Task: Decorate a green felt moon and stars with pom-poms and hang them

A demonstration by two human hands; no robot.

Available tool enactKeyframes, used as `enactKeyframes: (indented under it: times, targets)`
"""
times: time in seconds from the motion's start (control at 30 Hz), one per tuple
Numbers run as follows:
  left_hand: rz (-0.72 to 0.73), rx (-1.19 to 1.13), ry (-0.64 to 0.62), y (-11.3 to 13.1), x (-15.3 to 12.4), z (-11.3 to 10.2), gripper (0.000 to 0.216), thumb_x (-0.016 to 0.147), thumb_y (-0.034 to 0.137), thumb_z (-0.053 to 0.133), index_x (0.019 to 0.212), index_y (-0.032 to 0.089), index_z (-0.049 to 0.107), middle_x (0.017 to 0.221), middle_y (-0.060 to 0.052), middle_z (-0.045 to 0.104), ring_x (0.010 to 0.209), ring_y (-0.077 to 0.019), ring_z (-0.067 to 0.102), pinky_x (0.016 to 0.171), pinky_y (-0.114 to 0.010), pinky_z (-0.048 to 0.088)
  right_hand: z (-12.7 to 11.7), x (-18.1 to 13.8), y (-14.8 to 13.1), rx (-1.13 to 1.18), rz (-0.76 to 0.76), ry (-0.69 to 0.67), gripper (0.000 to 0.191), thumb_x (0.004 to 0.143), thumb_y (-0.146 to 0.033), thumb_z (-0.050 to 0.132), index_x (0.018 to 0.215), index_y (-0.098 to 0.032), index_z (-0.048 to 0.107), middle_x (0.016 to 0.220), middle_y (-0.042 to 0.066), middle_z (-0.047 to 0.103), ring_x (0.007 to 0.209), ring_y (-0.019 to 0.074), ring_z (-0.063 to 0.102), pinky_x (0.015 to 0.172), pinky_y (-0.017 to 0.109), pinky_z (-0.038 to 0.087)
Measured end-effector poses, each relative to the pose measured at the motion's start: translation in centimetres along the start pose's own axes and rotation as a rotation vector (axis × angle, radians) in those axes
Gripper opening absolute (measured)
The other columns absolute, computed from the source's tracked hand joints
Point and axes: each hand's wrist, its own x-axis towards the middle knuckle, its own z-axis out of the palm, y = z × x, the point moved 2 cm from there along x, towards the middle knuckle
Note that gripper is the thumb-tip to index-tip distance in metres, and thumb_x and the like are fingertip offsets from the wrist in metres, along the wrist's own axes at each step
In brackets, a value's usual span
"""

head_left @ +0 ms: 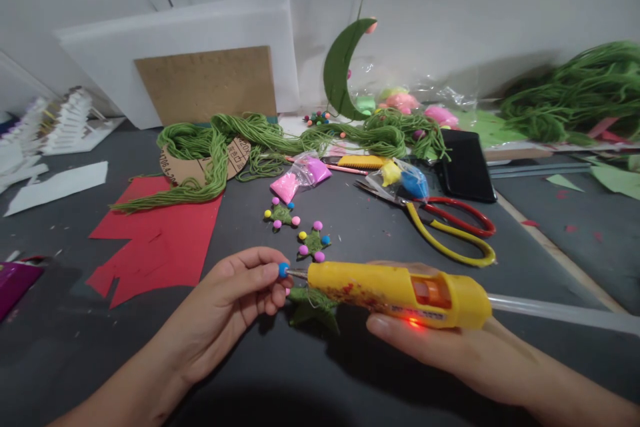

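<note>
Between the thumb and forefinger of my left hand (250, 287) is a small blue ball (283, 270). My right hand (435, 343) is wrapped round a yellow glue gun (370, 283) with a red light glowing on its side. The gun's metal nozzle points left and meets the ball, or nearly so. A clear glue stick (555, 310) runs out of its back end. Below the nozzle lies a green yarn-wrapped star (315, 310), partly hidden by hand and gun. Two finished-looking small stars, one star (281, 215) and another star (314, 241), carry coloured balls on their points.
Scissors (430, 220) lie behind the gun, beside a black phone (467, 165). Green yarn (220, 147) stretches across the back, partly over red paper (165, 240). Bags of pink clay (300, 177) sit mid-table. A green crescent (340, 70) hangs from a string.
</note>
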Motion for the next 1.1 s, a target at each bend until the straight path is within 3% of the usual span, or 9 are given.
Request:
enactKeyframes:
  times: [0.33, 0.43, 0.53, 0.63, 0.73, 0.87, 1.0, 1.1]
  targets:
    - [0.005, -0.001, -0.001, 0.0, 0.1, 0.0, 0.008, 0.07, 0.015, 0.072, 0.077, 0.014, 0.069, 0.068, -0.002, 0.064, 0.057, -0.006, 0.057, 0.056, -0.013, 0.048, 0.1, 0.1, 0.1, 0.034, 0.008, -0.036, 0.035, 0.073, -0.037, 0.064, 0.105, -0.024, 0.069, 0.082, 0.006, 0.072, 0.063, 0.0202, 0.067, 0.055, 0.026, 0.057]
    - [0.013, 0.007, 0.001, -0.1, 0.1, -0.1, 0.006, 0.07, 0.015, 0.071, 0.076, 0.015, 0.07, 0.068, -0.002, 0.065, 0.057, -0.0062, 0.057, 0.056, -0.013, 0.048, 0.1, 0.4, -0.6, 0.006, -0.054, -0.041, 0.027, 0.075, -0.037, 0.06, 0.095, -0.024, 0.072, 0.073, 0.004, 0.07, 0.058, 0.0192, 0.065, 0.047, 0.024, 0.053]
    - [0.051, 0.064, 0.018, 0.1, 0.0, -0.3, 0.006, 0.07, 0.017, 0.071, 0.076, 0.016, 0.069, 0.069, -0.002, 0.065, 0.057, -0.0063, 0.056, 0.056, -0.013, 0.047, 0.0, 0.7, -1.2, -0.117, -0.18, 0.009, 0.016, 0.073, -0.033, 0.062, 0.08, -0.024, 0.074, 0.069, 0.003, 0.069, 0.059, 0.0197, 0.064, 0.051, 0.025, 0.053]
    - [0.177, 0.259, 0.047, 0.8, -0.4, -0.4, 0.008, 0.069, 0.022, 0.072, 0.076, 0.019, 0.069, 0.064, 0.0, 0.064, 0.055, -0.0072, 0.055, 0.053, -0.014, 0.045, -0.2, 0.9, -1.0, -0.132, -0.213, 0.108, 0.016, 0.073, -0.033, 0.064, 0.082, -0.024, 0.074, 0.077, 0.004, 0.071, 0.067, 0.0222, 0.066, 0.062, 0.029, 0.055]
    - [0.335, 0.677, 0.099, 1.3, -1.4, -0.4, 0.009, 0.068, 0.024, 0.072, 0.076, 0.022, 0.07, 0.069, -0.002, 0.065, 0.062, -0.0119, 0.059, 0.058, -0.017, 0.046, -0.6, 0.9, -0.2, 0.004, -0.078, 0.207, 0.024, 0.074, -0.039, 0.063, 0.09, -0.024, 0.073, 0.081, 0.004, 0.072, 0.071, 0.0237, 0.067, 0.063, 0.03, 0.055]
    - [0.544, 1.146, 0.059, 0.5, -2.7, -0.4, 0.007, 0.073, 0.024, 0.067, 0.077, 0.024, 0.073, 0.079, -0.005, 0.068, 0.071, -0.0166, 0.062, 0.065, -0.02, 0.047, -1.3, 1.1, 0.3, 0.101, 0.039, 0.249, 0.03, 0.075, -0.042, 0.062, 0.097, -0.024, 0.072, 0.084, 0.003, 0.072, 0.078, 0.0244, 0.067, 0.067, 0.028, 0.056]
    - [0.629, 1.298, 0.073, -1.1, -2.8, -0.7, 0.009, 0.076, 0.023, 0.063, 0.079, 0.025, 0.071, 0.079, -0.004, 0.068, 0.071, -0.0154, 0.063, 0.066, -0.019, 0.048, -1.3, 1.7, 0.3, 0.168, -0.049, 0.163, 0.036, 0.08, -0.037, 0.059, 0.113, -0.026, 0.066, 0.093, 0.0, 0.072, 0.088, 0.0223, 0.067, 0.082, 0.026, 0.054]
    - [0.815, 1.352, 0.064, -1.7, -2.5, -0.6, 0.013, 0.08, 0.018, 0.058, 0.085, 0.023, 0.069, 0.083, -0.002, 0.068, 0.075, -0.0128, 0.064, 0.07, -0.017, 0.049, -1.2, 1.9, 0.6, 0.198, -0.111, 0.146, 0.036, 0.079, -0.038, 0.061, 0.113, -0.029, 0.066, 0.09, -0.001, 0.073, 0.086, 0.0218, 0.067, 0.084, 0.028, 0.054]
